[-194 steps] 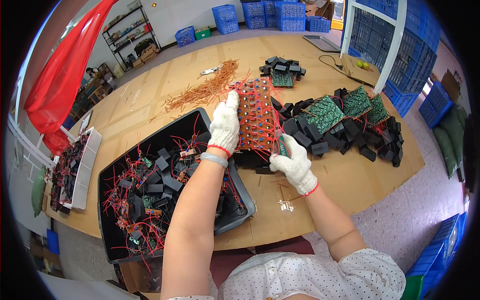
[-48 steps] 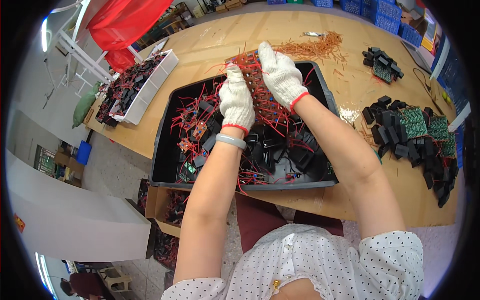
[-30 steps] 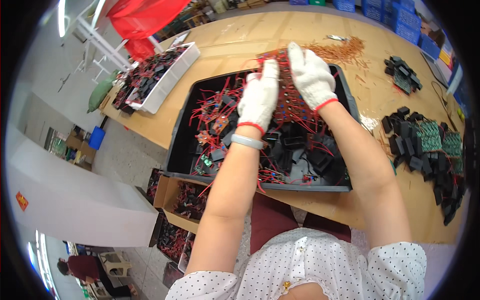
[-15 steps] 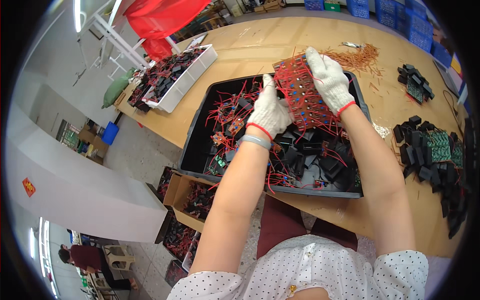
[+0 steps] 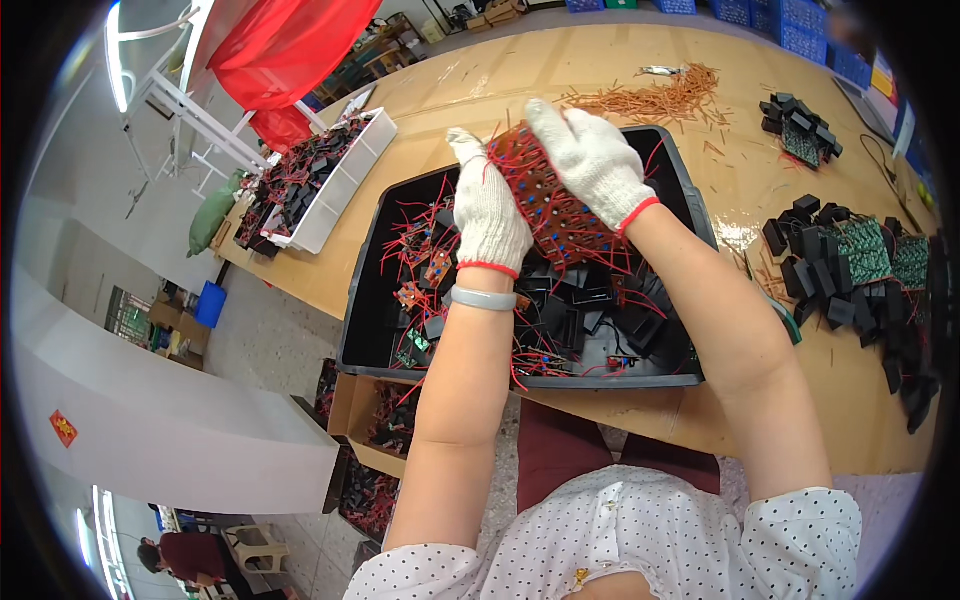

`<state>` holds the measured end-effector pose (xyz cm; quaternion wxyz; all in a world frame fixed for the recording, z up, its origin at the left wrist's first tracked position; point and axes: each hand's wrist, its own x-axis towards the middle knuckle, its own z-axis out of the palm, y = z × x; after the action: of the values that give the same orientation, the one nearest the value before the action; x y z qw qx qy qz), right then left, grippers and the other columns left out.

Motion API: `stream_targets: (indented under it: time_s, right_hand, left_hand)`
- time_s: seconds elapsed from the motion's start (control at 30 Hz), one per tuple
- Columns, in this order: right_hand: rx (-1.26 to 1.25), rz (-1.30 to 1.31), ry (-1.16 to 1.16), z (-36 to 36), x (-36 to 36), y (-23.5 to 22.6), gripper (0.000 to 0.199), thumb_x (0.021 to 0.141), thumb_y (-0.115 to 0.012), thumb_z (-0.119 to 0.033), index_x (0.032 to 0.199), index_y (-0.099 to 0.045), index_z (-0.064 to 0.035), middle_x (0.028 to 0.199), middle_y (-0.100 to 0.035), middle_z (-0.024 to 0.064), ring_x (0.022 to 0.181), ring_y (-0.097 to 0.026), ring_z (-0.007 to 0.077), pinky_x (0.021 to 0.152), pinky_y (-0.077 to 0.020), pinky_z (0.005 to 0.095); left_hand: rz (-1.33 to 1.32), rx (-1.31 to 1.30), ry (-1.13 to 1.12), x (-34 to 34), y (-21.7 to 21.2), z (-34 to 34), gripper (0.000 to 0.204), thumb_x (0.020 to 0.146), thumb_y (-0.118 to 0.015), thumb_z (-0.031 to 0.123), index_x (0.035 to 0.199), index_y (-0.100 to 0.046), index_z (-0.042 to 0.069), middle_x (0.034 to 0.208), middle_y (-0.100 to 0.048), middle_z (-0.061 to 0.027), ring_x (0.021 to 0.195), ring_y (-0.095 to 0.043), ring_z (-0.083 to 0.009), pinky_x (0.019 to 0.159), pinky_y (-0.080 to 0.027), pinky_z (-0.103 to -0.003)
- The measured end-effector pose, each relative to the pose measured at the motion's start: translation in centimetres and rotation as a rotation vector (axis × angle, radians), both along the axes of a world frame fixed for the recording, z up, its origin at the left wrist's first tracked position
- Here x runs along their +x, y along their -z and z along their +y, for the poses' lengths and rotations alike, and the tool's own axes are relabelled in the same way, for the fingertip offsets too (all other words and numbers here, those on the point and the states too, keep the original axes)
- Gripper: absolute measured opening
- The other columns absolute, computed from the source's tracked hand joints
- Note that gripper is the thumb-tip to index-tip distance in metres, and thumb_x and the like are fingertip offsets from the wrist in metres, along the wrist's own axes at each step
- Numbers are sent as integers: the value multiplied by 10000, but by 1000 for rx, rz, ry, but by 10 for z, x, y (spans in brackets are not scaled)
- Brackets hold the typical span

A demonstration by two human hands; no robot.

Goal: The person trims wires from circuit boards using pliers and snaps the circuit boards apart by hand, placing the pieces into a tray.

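Both my hands wear white knit gloves with red cuffs. Between them they hold a brown circuit board panel (image 5: 555, 212), tilted, with rows of blue parts and many red wires sticking out. My left hand (image 5: 490, 215) is closed at the panel's left edge, though its fingertips are partly hidden behind it. The upper right side is gripped by my right hand (image 5: 592, 165), fingers bent over it. Beneath the panel stands a black bin (image 5: 372, 300), holding loose black boxy parts, smaller boards and red wires.
A white tray (image 5: 345, 190) heaped with black parts and wires stands at left. On the tabletop (image 5: 450, 110) lie a pile of thin orange-brown strips (image 5: 660, 98) and clusters of green boards with black blocks (image 5: 865, 250) at right. A cardboard box (image 5: 350, 410) sits below the table edge.
Both hands and the panel have shifted slightly within the bin's area, and the panel has turned to lean more to the left. The view has shifted a little too.
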<state>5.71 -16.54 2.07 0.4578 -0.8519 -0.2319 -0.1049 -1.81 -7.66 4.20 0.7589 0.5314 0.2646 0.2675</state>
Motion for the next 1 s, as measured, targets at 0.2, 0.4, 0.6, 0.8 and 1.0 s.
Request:
stream_targets:
  time_s: [0.2, 0.4, 0.6, 0.8, 1.0]
  right_hand:
    - [-136, 11, -153, 11, -31, -20, 525, 957, -350, -505, 1094, -623, -78, 980, -639, 205, 933, -587, 383, 798, -464, 448]
    - [-165, -360, -236, 11, -27, 1, 392, 962, -391, -440, 1165, -612, -188, 966, -647, 178, 923, -608, 358, 781, -480, 420]
    - [94, -240, -311, 19, -14, 7, 348, 973, -395, -373, 1199, -592, -197, 943, -646, 164, 887, -627, 332, 757, -485, 413]
    - [34, -497, -263, 15, 20, 23, 428, 957, -400, -433, 1127, -607, -99, 914, -658, 189, 891, -624, 350, 761, -471, 410]
    - [-253, -40, -147, -22, -3, -21, 525, 882, -488, -531, 1018, -618, -42, 905, -662, 196, 898, -628, 339, 759, -474, 412]
  left_hand:
    - [-113, 5, 18, 31, 46, 53, 738, 907, -452, 609, 1287, -486, -23, 1122, -631, -136, 936, -604, -258, 866, -472, -387]
    - [-345, -100, 201, 23, 49, 45, 713, 898, -477, 597, 1264, -504, -14, 1163, -610, -126, 992, -598, -259, 892, -473, -414]
    - [-275, -138, 172, 4, 29, 23, 658, 901, -489, 576, 1235, -526, 11, 1136, -613, -128, 993, -600, -256, 872, -492, -410]
    - [-251, -232, 196, 8, 28, 32, 587, 921, -459, 561, 1131, -561, 22, 1031, -654, -144, 846, -637, -292, 782, -518, -416]
    - [-151, -160, 46, 4, 20, 68, 603, 941, -391, 585, 918, -581, 13, 794, -662, -166, 676, -620, -296, 690, -517, -412]
